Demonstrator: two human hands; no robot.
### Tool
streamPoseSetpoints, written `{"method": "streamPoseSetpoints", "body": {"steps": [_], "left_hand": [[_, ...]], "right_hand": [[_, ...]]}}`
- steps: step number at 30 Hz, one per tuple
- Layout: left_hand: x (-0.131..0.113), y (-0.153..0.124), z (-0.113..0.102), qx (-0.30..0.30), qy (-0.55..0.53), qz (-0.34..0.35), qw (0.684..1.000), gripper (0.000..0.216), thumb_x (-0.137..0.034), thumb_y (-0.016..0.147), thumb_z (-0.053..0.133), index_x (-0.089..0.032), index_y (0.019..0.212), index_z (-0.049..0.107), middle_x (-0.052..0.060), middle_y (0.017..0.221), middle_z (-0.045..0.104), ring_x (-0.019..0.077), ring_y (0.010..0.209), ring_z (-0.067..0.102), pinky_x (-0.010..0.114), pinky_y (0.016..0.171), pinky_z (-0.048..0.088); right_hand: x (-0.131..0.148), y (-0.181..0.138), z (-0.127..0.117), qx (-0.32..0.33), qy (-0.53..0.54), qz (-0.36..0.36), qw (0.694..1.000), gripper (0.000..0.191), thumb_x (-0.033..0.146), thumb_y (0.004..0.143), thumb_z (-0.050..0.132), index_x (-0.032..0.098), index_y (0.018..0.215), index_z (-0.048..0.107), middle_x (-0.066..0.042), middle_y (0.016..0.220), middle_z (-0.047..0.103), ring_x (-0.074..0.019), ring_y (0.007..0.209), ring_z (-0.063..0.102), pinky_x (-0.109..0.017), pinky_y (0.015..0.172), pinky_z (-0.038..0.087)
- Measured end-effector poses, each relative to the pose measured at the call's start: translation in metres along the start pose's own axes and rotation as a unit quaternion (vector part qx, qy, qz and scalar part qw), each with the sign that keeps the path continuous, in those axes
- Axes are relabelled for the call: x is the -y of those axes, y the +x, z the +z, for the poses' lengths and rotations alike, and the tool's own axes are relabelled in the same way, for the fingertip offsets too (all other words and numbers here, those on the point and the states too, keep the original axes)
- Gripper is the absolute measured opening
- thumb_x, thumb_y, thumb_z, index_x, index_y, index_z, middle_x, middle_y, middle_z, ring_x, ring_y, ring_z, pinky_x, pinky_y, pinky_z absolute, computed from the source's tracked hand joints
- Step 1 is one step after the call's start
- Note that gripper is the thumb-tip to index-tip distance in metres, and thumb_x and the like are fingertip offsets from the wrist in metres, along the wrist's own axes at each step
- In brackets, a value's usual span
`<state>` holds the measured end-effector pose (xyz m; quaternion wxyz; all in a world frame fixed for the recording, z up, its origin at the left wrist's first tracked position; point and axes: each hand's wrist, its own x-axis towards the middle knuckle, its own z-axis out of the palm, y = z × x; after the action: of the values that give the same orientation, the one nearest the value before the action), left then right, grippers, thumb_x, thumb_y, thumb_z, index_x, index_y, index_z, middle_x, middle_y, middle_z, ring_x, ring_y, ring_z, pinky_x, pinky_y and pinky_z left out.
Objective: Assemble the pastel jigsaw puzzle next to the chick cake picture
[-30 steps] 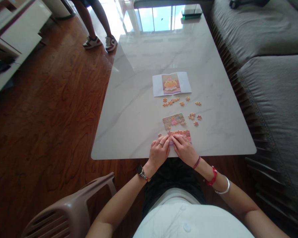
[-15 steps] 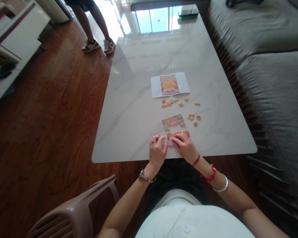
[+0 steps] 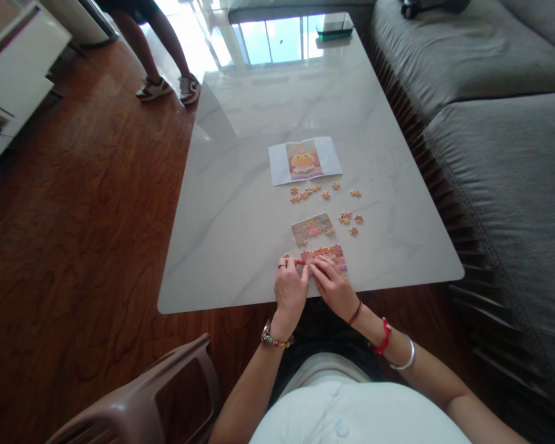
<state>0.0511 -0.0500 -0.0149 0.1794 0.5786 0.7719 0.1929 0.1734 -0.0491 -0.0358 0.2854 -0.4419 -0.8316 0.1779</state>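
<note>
A partly joined jigsaw section (image 3: 338,254) with orange, pink and purple colours lies near the table's front edge, half covered by my fingers. My left hand (image 3: 291,287) has curled fingers, its thumb and index finger closed at the section's left edge. Over the section's middle, my right hand (image 3: 337,288) is closed, fingertips pressed together on it; any single piece beneath them is hidden. Just beyond lies a second joined jigsaw section (image 3: 305,231), brick-patterned with a ragged lower right side. Loose puzzle pieces (image 3: 345,217) lie to its right, and more orange pieces (image 3: 305,194) lie behind it.
A folded paper with a printed picture (image 3: 304,161) lies behind the pieces on the white table (image 3: 231,246). A dark phone-like device (image 3: 333,29) rests at the far end. A grey sofa (image 3: 504,148), a plastic chair (image 3: 139,394) and a standing person's legs (image 3: 166,49) surround the table.
My view has shifted slightly, moving the table left in the picture. My right hand has moved toward the left hand along the jigsaw section, and my left fingers have closed in at its edge.
</note>
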Motion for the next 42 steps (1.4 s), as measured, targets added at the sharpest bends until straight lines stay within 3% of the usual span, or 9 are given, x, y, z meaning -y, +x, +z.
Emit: {"method": "streamPoseSetpoints", "body": {"steps": [6, 12, 20, 23, 26, 29, 34, 39, 42], "left_hand": [[-0.003, -0.004, 0.003, -0.024, 0.049, 0.065, 0.996, 0.031, -0.021, 0.079, 0.044, -0.022, 0.11, 0.047, 0.007, 0.104, 0.049, 0.0164, 0.09, 0.051, 0.028, 0.075, 0.045], [-0.001, -0.009, 0.01, -0.032, 0.089, 0.187, 0.978, 0.033, -0.016, 0.082, 0.038, -0.024, 0.112, 0.048, 0.004, 0.119, 0.047, 0.0183, 0.109, 0.041, 0.032, 0.089, 0.037], [-0.006, -0.008, 0.012, 0.045, 0.132, 0.282, 0.949, 0.045, -0.035, 0.084, 0.033, -0.023, 0.127, 0.03, 0.003, 0.132, 0.034, 0.0205, 0.124, 0.023, 0.039, 0.098, 0.022], [-0.008, -0.007, 0.015, 0.057, 0.131, 0.269, 0.953, 0.045, -0.035, 0.084, 0.031, -0.024, 0.128, 0.029, 0.003, 0.133, 0.033, 0.0211, 0.124, 0.023, 0.042, 0.1, 0.018], [-0.009, -0.008, 0.018, 0.056, 0.121, 0.257, 0.957, 0.044, -0.034, 0.084, 0.03, -0.024, 0.127, 0.029, 0.003, 0.133, 0.032, 0.0211, 0.124, 0.022, 0.044, 0.1, 0.016], [-0.008, -0.011, 0.018, 0.056, 0.105, 0.257, 0.959, 0.046, -0.033, 0.084, 0.032, -0.023, 0.129, 0.025, 0.004, 0.134, 0.031, 0.0211, 0.125, 0.021, 0.045, 0.1, 0.017], [-0.001, -0.009, 0.009, 0.012, 0.032, 0.234, 0.972, 0.05, -0.025, 0.083, 0.032, -0.017, 0.13, 0.017, 0.011, 0.134, 0.028, 0.0206, 0.124, 0.021, 0.042, 0.099, 0.023], [0.014, 0.001, -0.006, -0.099, -0.008, 0.135, 0.986, 0.042, -0.025, 0.078, 0.045, -0.014, 0.118, 0.039, 0.013, 0.11, 0.045, 0.0223, 0.106, 0.042, 0.038, 0.089, 0.037], [0.018, 0.002, -0.01, -0.093, 0.016, 0.098, 0.991, 0.033, -0.027, 0.074, 0.051, -0.014, 0.105, 0.049, 0.009, 0.093, 0.048, 0.0209, 0.09, 0.048, 0.037, 0.081, 0.041]], "right_hand": [[-0.019, 0.007, -0.018, -0.049, 0.081, 0.026, 0.995, 0.027, 0.016, 0.081, 0.039, 0.02, 0.102, 0.056, -0.008, 0.105, 0.053, -0.018, 0.104, 0.046, -0.037, 0.091, 0.041], [-0.052, 0.025, -0.045, -0.118, 0.062, 0.076, 0.988, 0.022, 0.021, 0.081, 0.041, 0.021, 0.094, 0.059, -0.006, 0.098, 0.056, -0.0164, 0.094, 0.052, -0.034, 0.086, 0.042], [-0.048, 0.023, -0.043, 0.073, -0.105, -0.008, 0.992, 0.026, 0.021, 0.082, 0.04, 0.018, 0.102, 0.056, -0.008, 0.103, 0.057, -0.0218, 0.101, 0.045, -0.039, 0.088, 0.037], [-0.039, 0.022, -0.038, 0.097, -0.152, -0.008, 0.984, 0.028, 0.016, 0.08, 0.04, 0.014, 0.105, 0.055, -0.012, 0.106, 0.055, -0.0243, 0.102, 0.044, -0.042, 0.089, 0.035], [-0.04, 0.022, -0.037, 0.092, -0.123, -0.003, 0.988, 0.029, 0.016, 0.08, 0.039, 0.012, 0.104, 0.055, -0.012, 0.104, 0.055, -0.0222, 0.1, 0.047, -0.037, 0.088, 0.038], [-0.049, 0.016, -0.04, 0.031, -0.049, 0.039, 0.998, 0.032, 0.018, 0.082, 0.034, 0.015, 0.108, 0.053, -0.009, 0.106, 0.054, -0.0181, 0.099, 0.049, -0.032, 0.088, 0.041], [-0.061, 0.006, -0.047, -0.048, -0.009, 0.113, 0.992, 0.032, 0.02, 0.079, 0.038, 0.018, 0.108, 0.052, -0.008, 0.105, 0.053, -0.0194, 0.099, 0.049, -0.036, 0.088, 0.041], [-0.064, 0.016, -0.05, 0.001, 0.002, 0.119, 0.993, 0.031, 0.023, 0.076, 0.045, 0.018, 0.105, 0.053, -0.009, 0.101, 0.053, -0.0206, 0.096, 0.05, -0.037, 0.087, 0.041], [-0.065, 0.023, -0.05, 0.023, 0.005, 0.117, 0.993, 0.03, 0.023, 0.075, 0.047, 0.017, 0.104, 0.053, -0.009, 0.099, 0.052, -0.0206, 0.094, 0.05, -0.036, 0.086, 0.042]]}}
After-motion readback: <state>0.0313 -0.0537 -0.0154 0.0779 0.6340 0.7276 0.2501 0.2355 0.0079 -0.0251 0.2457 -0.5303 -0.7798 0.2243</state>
